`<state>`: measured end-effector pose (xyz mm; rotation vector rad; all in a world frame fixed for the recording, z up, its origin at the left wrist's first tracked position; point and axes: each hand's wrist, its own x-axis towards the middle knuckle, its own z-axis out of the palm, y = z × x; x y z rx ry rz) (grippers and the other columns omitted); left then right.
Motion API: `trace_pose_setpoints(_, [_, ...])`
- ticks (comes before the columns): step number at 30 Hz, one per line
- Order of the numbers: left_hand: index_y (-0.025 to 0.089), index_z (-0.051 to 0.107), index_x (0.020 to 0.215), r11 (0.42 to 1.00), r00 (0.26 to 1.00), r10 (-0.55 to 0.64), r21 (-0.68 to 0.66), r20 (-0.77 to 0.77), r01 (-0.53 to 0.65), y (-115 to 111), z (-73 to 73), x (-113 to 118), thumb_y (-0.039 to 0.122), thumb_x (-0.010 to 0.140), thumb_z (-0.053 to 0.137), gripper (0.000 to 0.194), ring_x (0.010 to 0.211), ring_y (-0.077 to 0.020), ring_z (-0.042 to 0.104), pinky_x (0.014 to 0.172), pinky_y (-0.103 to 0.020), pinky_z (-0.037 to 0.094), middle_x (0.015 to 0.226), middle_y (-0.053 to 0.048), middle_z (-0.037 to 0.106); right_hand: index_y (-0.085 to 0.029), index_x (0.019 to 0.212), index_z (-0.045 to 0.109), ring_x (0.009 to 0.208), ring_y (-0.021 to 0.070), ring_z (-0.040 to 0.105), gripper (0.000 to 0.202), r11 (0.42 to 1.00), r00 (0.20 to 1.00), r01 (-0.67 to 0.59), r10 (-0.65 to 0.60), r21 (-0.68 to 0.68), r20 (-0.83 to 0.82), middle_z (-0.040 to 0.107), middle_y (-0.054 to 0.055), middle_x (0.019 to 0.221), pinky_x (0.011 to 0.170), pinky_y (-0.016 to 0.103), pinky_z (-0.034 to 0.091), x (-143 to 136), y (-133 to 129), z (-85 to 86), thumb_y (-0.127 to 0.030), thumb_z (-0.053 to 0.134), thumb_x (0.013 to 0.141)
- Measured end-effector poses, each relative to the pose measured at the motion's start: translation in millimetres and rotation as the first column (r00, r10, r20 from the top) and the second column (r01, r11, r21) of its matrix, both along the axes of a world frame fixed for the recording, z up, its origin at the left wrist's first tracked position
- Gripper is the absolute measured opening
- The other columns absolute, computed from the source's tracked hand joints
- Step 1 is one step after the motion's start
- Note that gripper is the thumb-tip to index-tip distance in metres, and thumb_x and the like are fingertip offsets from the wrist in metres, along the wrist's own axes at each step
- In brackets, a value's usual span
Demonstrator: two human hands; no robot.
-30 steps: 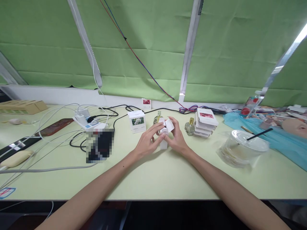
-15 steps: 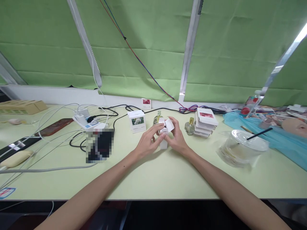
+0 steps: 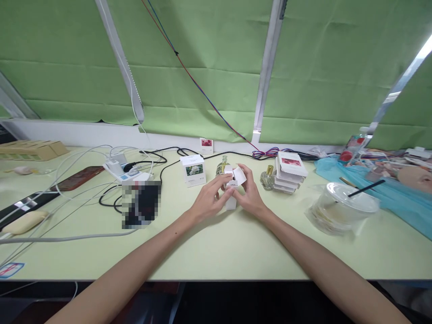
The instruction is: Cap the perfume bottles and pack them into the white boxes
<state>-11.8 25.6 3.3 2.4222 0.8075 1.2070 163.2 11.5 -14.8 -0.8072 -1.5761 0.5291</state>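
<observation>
Left hand [image 3: 209, 198]: reaching in from the near edge and gripping the white box [image 3: 231, 204] from its side, with the fingers bending over the upper part and the thumb pressing lower down.
Right hand [image 3: 250, 193]: cupping the same box from the opposite side, its fingers curling up behind an open flap [image 3: 240, 176].
Hands together: meeting around the box, both closing on it, the thumbs nearly touching in front.
White box: sitting between the palms over the middle of the table [image 3: 229, 256], its top standing open – I'm not managing to tell what is inside, or whether its base is touching the tabletop.
Glass bottle [image 3: 222, 166]: standing just behind the held box, partly hidden by it.
Flowered box [image 3: 195, 173]: standing upright beyond the left hand, showing a picture of white blossoms.
Second bottle [image 3: 267, 181]: standing beyond the right hand, its gold-coloured neck leaning slightly.
Stack of boxes [image 3: 289, 177]: rising right beside that second bottle, the top one showing a reddish picture.
Plastic cup [image 3: 351, 209]: standing farther right in a clear bag, a black straw [image 3: 366, 188] poking out at a slant.
Power strip [image 3: 127, 176]: lying at the left among tangled cables – white plugs filling its near end.
</observation>
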Motion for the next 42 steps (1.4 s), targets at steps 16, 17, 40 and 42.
trace_pose_setpoints(16, [0.023,0.063,0.132,0.999,0.999,-0.018,0.038,-0.034,0.019,3.8,0.0,-1.7,0.045,0.102,0.049,0.04,0.104,-0.0199,0.068,0.066,-0.026,0.059,0.139,-0.01,0.063,-0.024,0.147,0.032,0.114,0.0239,0.063,0.073,1.0,1.0,0.003,-0.003,0.002,-0.001,0.056,0.012,0.135,0.105,0.044,0.053,0.5,0.4,-1.6,-0.041,0.07,0.087])
trace_pose_setpoints(17, [0.023,0.063,0.133,0.999,0.999,-0.017,0.036,-0.036,0.018,3.8,0.4,-1.7,0.046,0.102,0.048,0.04,0.102,-0.0195,0.068,0.066,-0.026,0.059,0.139,-0.011,0.063,-0.024,0.147,0.032,0.114,0.024,0.063,0.074,1.0,1.0,0.005,-0.005,0.0,0.002,0.056,0.012,0.135,0.105,0.044,0.053,0.7,0.5,-1.6,-0.042,0.07,0.087])
trace_pose_setpoints(40, [0.026,0.056,0.138,0.992,0.998,-0.029,0.123,-0.05,0.035,4.3,-2.4,-1.9,0.038,0.103,0.047,0.038,0.117,-0.0252,0.065,0.074,-0.034,0.062,0.143,-0.013,0.059,-0.024,0.146,0.033,0.115,0.024,0.063,0.073,1.0,1.0,0.013,-0.013,-0.007,0.005,0.056,0.013,0.135,0.105,0.044,0.054,-0.5,-0.1,0.1,-0.041,0.071,0.087])
trace_pose_setpoints(42, [0.026,0.056,0.138,0.989,0.996,-0.015,0.148,-0.091,0.029,4.6,-0.4,-2.2,0.037,0.103,0.046,0.038,0.12,-0.0261,0.063,0.082,-0.037,0.062,0.142,-0.013,0.058,-0.024,0.147,0.033,0.117,0.0246,0.062,0.073,1.0,1.0,0.017,-0.017,-0.007,0.012,0.055,0.013,0.136,0.105,0.044,0.054,-0.4,0.2,0.2,-0.042,0.071,0.087])
